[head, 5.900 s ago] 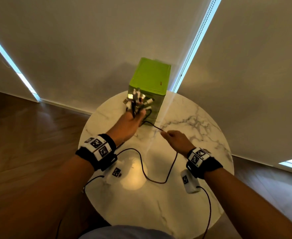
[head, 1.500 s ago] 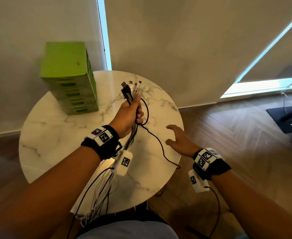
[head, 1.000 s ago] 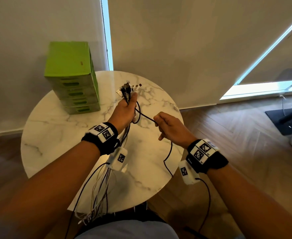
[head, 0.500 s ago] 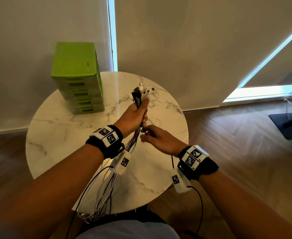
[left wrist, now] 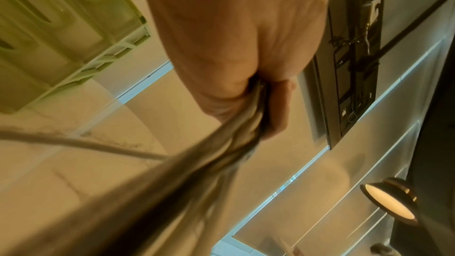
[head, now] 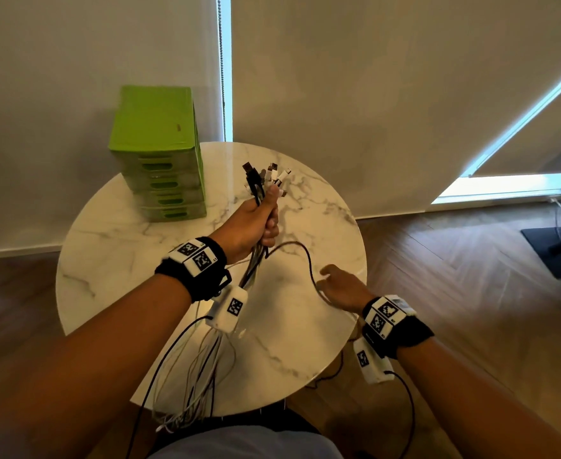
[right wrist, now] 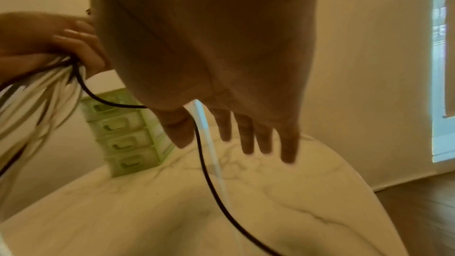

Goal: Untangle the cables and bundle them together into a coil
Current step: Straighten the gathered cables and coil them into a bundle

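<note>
My left hand grips a bundle of black and white cables above the round marble table. The plug ends stick up from the fist, and the loose lengths hang past the table's near edge. One black cable loops out from the fist toward my right hand. In the right wrist view that hand has its fingers straight and spread, with the black cable running under the palm, not held. The left wrist view shows the fist closed round the bundle.
A green drawer box stands at the table's back left, near the wall. Wood floor lies all round, with a dark mat at the far right. The right hand hovers by the table's right edge.
My right hand has let go of the black cable and drawn back to the right, fingers spread. The left hand still holds the bundle upright in about the same place.
</note>
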### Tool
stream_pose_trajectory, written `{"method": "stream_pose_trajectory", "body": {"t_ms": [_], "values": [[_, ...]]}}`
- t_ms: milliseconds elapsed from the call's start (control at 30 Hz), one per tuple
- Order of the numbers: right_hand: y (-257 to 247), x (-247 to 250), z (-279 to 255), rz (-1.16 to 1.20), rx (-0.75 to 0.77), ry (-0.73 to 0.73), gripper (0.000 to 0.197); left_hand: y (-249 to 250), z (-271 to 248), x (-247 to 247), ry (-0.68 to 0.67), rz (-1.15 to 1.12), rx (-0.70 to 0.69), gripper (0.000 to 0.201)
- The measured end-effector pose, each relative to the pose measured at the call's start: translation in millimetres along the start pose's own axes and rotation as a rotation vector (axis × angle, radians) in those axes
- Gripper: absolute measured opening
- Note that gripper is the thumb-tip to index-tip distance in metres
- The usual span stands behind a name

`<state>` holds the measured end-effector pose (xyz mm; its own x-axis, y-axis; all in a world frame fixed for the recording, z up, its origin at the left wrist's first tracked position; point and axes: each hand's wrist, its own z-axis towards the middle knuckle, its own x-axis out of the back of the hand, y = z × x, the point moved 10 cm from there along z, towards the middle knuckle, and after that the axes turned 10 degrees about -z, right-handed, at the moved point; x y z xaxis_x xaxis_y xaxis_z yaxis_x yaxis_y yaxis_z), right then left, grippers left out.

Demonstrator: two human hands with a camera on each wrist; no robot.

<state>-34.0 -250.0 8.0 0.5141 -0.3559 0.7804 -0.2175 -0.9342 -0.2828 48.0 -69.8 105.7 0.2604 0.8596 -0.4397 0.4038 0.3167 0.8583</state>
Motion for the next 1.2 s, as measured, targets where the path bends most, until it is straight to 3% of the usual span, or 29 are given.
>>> {"method": "stream_pose_trajectory", "body": {"t_ms": [67,133,233,333,433,533,633,733,867,967,1033,1133,1200], "values": [[-26.8,1.5,-4.3,0.062,0.127,0.019,0.065,-2.8,-2.2,-5.4,-0.031,-0.037,0.017,0.049],[-66.0,12.0,-13.6,0.220,0.288,0.056,0.074,-5.0,-2.9,-9.1,-0.048,-0.054,0.025,0.050],[-102.1,14.5,-22.1,0.335,0.386,-0.010,0.057,-4.5,-1.9,-7.9,-0.020,-0.046,0.006,0.050],[-117.8,28.8,-35.7,0.222,0.459,0.073,0.026,1.4,2.9,13.7,0.106,-0.003,-0.048,0.053],[-124.6,42.1,-47.9,0.227,0.558,0.123,0.020,6.7,4.6,40.1,0.225,-0.053,-0.078,0.052],[-117.9,59.9,-49.2,0.235,0.545,0.280,0.024,7.8,4.0,49.0,0.253,-0.170,-0.076,0.047],[-100.7,65.8,-35.9,0.217,0.428,0.359,0.025,4.7,3.1,42.4,0.190,-0.322,-0.037,0.045],[-90.5,58.3,-24.0,0.182,0.355,0.336,0.022,-1.4,1.1,31.8,0.091,-0.433,0.031,0.044],[-104.5,44.2,-27.7,0.197,0.405,0.224,0.017,0.5,-2.9,21.9,0.011,-0.431,0.043,0.040],[-121.9,37.2,-30.3,0.311,0.430,0.114,0.036,0.8,-8.5,7.7,-0.030,-0.411,0.059,0.038],[-138.5,35.0,-29.6,0.407,0.455,0.034,0.046,1.1,-13.6,-0.7,-0.060,-0.249,0.059,0.041],[-163.5,32.7,-32.1,0.583,0.539,-0.087,0.036,13.5,-19.7,-1.5,-0.081,0.442,-0.053,0.054],[-176.2,30.4,-33.2,0.690,0.563,-0.127,0.035,32.6,-24.3,-1.4,-0.106,0.739,-0.211,0.050]]}}
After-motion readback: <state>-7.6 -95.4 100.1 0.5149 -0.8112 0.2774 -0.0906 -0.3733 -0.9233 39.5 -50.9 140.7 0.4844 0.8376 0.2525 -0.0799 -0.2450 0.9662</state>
